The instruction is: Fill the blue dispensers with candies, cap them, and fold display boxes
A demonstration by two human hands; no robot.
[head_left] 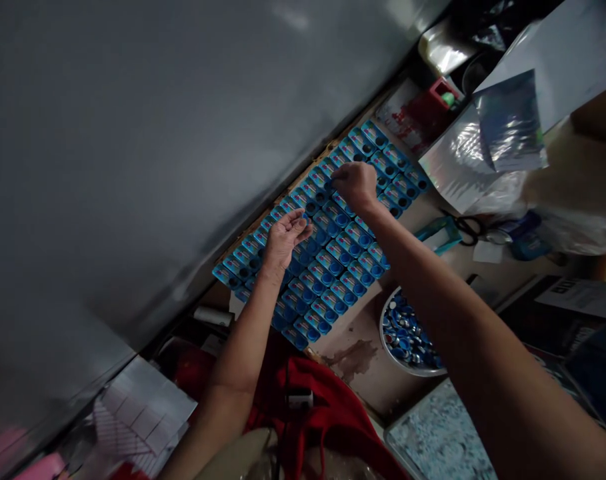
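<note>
Rows of small blue printed cards (327,259) lie side by side on the table. Several near rows carry round blue pieces, while cards toward the far right show dark round spots. My left hand (284,240) is over the middle of the rows, thumb and fingers pinched on a small blue round piece (304,217). Farther along, my right hand (357,183) is closed with its fingertips down at a card in the upper rows; whatever they grip is hidden. Below my right forearm, a round metal bowl (384,333) contains many small blue and silver pieces.
A grey wall (147,147) runs along the far side of the cards. To the right are black-handled scissors (467,230), a red box (433,103) and shiny plastic packets (510,127). A patterned tray (440,433) sits near the front.
</note>
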